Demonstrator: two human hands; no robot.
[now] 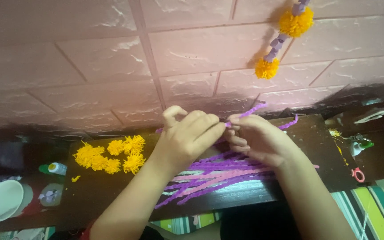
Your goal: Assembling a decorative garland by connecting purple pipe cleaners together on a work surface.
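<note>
Centre of frame: both my hands meet over a dark board (321, 146), fingertips together on one purple strand (250, 111).
Left hand (185, 140): fingers curled, thumb up, index and middle stretched right to the strand's near end; pinching it.
Right hand (258, 140): fingers bent inward, pinching the same strand right beside the left fingertips; the two hands touch there.
Strand: twisted purple cord, runs from the pinch up and right, tip just above the right hand against the wall.
Second purple piece (290, 123): sticks out right of my right hand, over the board; can't tell whether I hold it.
Bundle (218, 173): heap of purple and pink twisted strands lying on the board under both wrists, ends trailing toward lower left, past the board's front edge.
Yellow pompoms (110, 156): cluster of fluffy yellow flowers on the board, left of centre, well apart from my left hand; one small yellow scrap (75, 178) below them.
Wall (90, 66): pink brick-pattern surface filling the upper half.
Garland (285, 38): upper right, yellow pompoms alternating with purple pieces, hanging on the wall.
Lower left: white bowl (3, 200) and a small bottle with green cap (55, 168) lying on its side.
Right edge: red-handled scissors (358, 174) on the dark surface, another small bottle (360, 146) above them.
Bottom right: striped cloth (370, 213), green and other colours.
</note>
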